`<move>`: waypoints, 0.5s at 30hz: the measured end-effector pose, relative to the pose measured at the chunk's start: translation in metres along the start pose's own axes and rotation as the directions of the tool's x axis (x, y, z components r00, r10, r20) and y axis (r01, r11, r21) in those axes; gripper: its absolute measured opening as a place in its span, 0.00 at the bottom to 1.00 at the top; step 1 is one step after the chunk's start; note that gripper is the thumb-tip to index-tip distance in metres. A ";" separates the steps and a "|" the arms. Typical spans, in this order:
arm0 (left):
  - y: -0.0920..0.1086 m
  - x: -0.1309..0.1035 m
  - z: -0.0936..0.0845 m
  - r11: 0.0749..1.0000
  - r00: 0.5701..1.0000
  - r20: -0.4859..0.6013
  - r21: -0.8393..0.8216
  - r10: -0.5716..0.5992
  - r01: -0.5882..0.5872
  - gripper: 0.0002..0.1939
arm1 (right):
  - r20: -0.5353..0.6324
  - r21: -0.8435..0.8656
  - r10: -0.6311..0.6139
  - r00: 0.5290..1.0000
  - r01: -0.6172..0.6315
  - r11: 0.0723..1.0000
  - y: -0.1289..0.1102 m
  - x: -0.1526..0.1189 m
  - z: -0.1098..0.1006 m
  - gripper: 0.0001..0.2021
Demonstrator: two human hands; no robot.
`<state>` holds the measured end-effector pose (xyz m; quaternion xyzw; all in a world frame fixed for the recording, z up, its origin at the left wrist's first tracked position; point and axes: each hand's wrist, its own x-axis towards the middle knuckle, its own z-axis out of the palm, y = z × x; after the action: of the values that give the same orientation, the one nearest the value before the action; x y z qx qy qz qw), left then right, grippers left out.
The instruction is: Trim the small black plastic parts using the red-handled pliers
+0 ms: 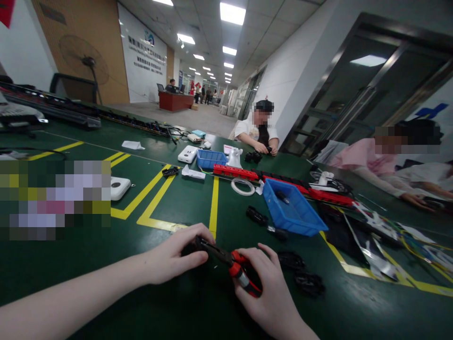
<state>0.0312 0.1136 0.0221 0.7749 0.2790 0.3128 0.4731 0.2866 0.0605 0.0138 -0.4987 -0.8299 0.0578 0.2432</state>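
Red-handled pliers [240, 276] with dark jaws lie in my right hand [265, 288], its fingers wrapped round the handles. The jaws point left and reach my left hand [180, 255], whose thumb and fingers close round a small dark piece [198, 243] at the tip of the jaws. Most of that piece is hidden by the fingers. Coiled black cables [307, 282] lie to the right of my right hand. Beyond the hands, black connectors [256, 216] rest beside a blue tray [293, 208].
A roll of white tape [242, 187], a red strip [236, 172] and a small blue basket [211, 159] are further back on the green table [159, 302]. Cables and silvery sheets lie at the right. One person sits across the table, others at the right.
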 end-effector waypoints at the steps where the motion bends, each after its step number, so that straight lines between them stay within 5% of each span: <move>1: 0.001 0.000 0.000 1.000 1.000 -0.003 0.004 0.014 -0.014 0.11 | -0.001 0.003 -0.006 1.000 0.006 1.000 0.000 0.000 0.000 0.19; 15: 0.002 -0.001 -0.001 0.995 0.995 -0.023 0.021 0.097 -0.096 0.09 | 0.016 0.048 0.032 0.999 -0.032 0.998 -0.005 0.000 -0.003 0.17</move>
<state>0.0298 0.1127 0.0236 0.7883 0.2499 0.3419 0.4463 0.2837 0.0571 0.0181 -0.5055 -0.8220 0.0854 0.2481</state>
